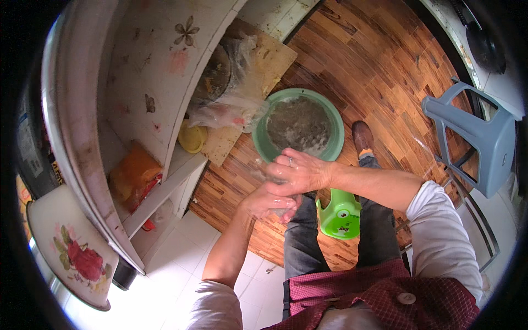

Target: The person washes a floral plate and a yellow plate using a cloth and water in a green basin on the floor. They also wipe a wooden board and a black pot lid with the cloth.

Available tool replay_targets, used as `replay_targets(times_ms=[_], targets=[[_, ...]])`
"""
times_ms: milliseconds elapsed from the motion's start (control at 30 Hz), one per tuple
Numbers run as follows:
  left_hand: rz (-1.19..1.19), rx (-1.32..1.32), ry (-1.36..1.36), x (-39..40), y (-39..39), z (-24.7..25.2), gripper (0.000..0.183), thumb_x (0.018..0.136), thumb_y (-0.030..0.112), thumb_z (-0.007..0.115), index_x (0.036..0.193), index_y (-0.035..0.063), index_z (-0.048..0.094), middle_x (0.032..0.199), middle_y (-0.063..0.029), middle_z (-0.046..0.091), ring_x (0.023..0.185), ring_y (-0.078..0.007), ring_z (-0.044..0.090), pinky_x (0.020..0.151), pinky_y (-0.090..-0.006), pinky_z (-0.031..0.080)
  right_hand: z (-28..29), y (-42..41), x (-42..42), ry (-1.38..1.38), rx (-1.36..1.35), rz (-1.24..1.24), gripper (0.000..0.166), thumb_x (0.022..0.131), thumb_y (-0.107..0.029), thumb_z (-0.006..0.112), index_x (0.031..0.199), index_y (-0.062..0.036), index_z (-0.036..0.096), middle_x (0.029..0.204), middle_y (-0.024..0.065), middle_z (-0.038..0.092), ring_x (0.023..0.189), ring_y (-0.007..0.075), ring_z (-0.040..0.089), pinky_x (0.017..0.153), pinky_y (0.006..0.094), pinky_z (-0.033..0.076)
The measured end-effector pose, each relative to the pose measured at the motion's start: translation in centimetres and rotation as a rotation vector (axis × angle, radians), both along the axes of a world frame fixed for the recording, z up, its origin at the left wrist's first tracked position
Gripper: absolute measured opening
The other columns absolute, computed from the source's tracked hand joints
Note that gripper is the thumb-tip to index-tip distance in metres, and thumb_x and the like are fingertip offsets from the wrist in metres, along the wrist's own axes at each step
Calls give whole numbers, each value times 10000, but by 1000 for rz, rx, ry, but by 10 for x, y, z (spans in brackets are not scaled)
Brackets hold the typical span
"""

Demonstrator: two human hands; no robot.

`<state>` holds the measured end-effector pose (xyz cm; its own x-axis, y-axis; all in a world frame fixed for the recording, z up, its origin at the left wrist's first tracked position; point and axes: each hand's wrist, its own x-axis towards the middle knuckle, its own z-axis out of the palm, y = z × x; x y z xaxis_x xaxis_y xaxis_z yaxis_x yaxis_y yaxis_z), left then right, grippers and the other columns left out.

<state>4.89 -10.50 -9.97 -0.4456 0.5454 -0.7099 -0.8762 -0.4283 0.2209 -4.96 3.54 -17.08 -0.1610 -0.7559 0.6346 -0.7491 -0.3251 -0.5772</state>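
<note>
My right hand [301, 172], with a ring on one finger, is bent over my left hand [268, 201]. They meet in front of my lower legs, and both look wet. Something pale and glistening shows between the fingers, too blurred to name, so I cannot tell whether either hand grips it. Just beyond them a round green plastic basin [339, 142] rests on the wood-patterned floor. It holds murky grey water [300, 121] with pale foam along the edge. In this view my right hand overlaps the basin's near rim.
Beside my legs stands a bright green cartoon stool [340, 222]. A blue-grey plastic stool [478, 136] is at right. Left are a board [270, 55] with crumpled plastic film [231, 109], a yellow bowl [192, 137], an orange packet [134, 173] on a shelf, and a rose-patterned basin [74, 251].
</note>
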Motion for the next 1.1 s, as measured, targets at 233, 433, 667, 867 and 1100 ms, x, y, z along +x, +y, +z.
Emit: replay_targets(times_ms=[233,433,667,867,1100], targets=[[52,-451,-58,2,26,22,124,736,46,614,816,4,530,616,-69,527,460,-105,484,339,-251,336,17,-4,10,138,128,-103,107,683,-156,575,737,-99,503,630,43,436,623,210,522,576,337,405],[-218,-1070,271,-6,40,44,255,707,76,629,909,-35,522,672,-166,580,606,-264,605,485,-369,461,38,-3,17,4,625,26,107,718,-129,555,770,-36,547,630,124,584,643,295,637,564,440,494],[-758,-1496,464,7,39,43,502,743,136,606,1159,-36,386,839,-235,621,754,-405,618,624,-471,494,99,-2,10,-255,1104,54,217,682,-96,585,873,0,624,835,214,650,821,335,646,688,437,511],[-718,-1722,1146,17,29,77,318,786,87,519,1082,-1,447,772,-128,606,684,-289,625,548,-383,500,128,11,38,-704,888,-25,212,679,-44,585,879,15,630,827,210,656,808,343,640,669,416,500],[-351,-1965,1132,7,50,160,363,752,52,528,1103,9,444,819,-126,495,720,-313,584,606,-387,498,222,54,29,-1779,610,-80,408,768,-97,680,1144,-58,529,1032,46,576,816,114,566,588,246,466]])
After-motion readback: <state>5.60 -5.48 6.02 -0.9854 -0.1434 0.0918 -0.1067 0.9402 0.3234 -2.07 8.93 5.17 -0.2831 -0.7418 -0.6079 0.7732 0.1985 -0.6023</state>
